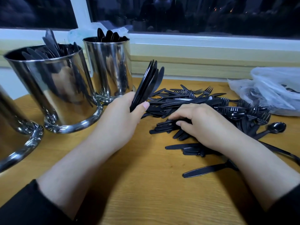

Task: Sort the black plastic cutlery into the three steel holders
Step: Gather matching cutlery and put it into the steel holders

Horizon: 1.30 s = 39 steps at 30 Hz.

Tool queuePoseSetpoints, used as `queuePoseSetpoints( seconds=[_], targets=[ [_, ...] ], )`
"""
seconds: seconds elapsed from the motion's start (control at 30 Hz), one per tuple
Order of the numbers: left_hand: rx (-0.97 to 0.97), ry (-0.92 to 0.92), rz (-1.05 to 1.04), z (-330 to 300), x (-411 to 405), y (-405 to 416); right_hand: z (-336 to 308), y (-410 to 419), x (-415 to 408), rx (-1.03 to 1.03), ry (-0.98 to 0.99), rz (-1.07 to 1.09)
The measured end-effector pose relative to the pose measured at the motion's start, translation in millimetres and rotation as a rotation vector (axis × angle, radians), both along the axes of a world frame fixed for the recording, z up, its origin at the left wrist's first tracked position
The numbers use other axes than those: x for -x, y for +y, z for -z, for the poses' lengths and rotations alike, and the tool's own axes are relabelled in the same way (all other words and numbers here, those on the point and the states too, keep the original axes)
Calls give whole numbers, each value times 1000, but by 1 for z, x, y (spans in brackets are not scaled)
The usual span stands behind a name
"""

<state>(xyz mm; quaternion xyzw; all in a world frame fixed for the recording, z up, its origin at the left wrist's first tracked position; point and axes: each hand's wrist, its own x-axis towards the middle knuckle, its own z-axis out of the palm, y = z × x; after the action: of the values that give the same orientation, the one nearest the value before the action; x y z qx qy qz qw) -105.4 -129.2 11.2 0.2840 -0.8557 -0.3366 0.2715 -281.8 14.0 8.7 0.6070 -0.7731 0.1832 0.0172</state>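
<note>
My left hand [123,114] grips a bundle of black plastic knives [150,82], blades pointing up, just right of the steel holders. My right hand [199,122] rests on the loose pile of black cutlery [211,104], its fingers curled over several knife handles [164,125]. Three steel holders stand at the left: the middle holder [53,88] has knives in it, the far holder [108,67] has spoons, and the near-left holder [14,132] is cut off by the frame, its contents hidden.
A clear plastic bag [269,90] with more cutlery lies at the right by the window sill. Loose knives [209,170] and a spoon [276,127] lie on the wooden table [146,192] near my right forearm. A window frame runs behind the table.
</note>
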Motion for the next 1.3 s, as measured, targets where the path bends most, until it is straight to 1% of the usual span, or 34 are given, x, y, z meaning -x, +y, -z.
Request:
queuePoseSetpoints(
  seconds=[0.07, 0.17, 0.27, 0.37, 0.5, 0.57, 0.67, 0.73, 0.8, 0.93, 1.03, 1.13, 1.23, 1.3],
  targets=[
    [-8, 3, 8, 2, 1, 0, -1, 1, -2, 65, -35, -2],
    [15, -53, 31, 2, 1, 2, -3, 4, -8, 159, -153, -12],
    [4, -113, 93, 1, 0, 4, -3, 4, -13, 203, -164, -46],
    [-130, -24, 156, 0, -1, 7, -5, 3, -14, 242, -172, -34],
    [-144, -7, 210, -5, -1, 10, -6, 5, -15, 248, -180, -15],
    [-166, 40, 168, -3, -2, 8, -9, 9, -11, 272, -212, 51],
    [-187, 106, 80, -2, -2, 6, -11, 19, 1, 348, -277, 220],
    [-225, 128, 56, -3, -3, 5, -10, 23, 12, 408, -312, 326],
    [-285, 143, 69, -3, -3, 6, -9, 27, 18, 466, -429, 366],
    [-348, 140, 86, -3, -3, 7, -5, 30, 17, 494, -699, 313],
    [-393, 85, 112, -4, -3, 8, -2, 28, 18, 550, -842, 301],
    [-438, 16, 166, -6, -3, 12, -2, 27, 19, 587, -897, 304],
    [-539, 38, 225, -8, -1, 17, -3, 26, 16, 601, -909, 275],
    [-562, 41, 245, -8, -1, 18, -4, 25, 14, 578, -914, 236]
  ],
)
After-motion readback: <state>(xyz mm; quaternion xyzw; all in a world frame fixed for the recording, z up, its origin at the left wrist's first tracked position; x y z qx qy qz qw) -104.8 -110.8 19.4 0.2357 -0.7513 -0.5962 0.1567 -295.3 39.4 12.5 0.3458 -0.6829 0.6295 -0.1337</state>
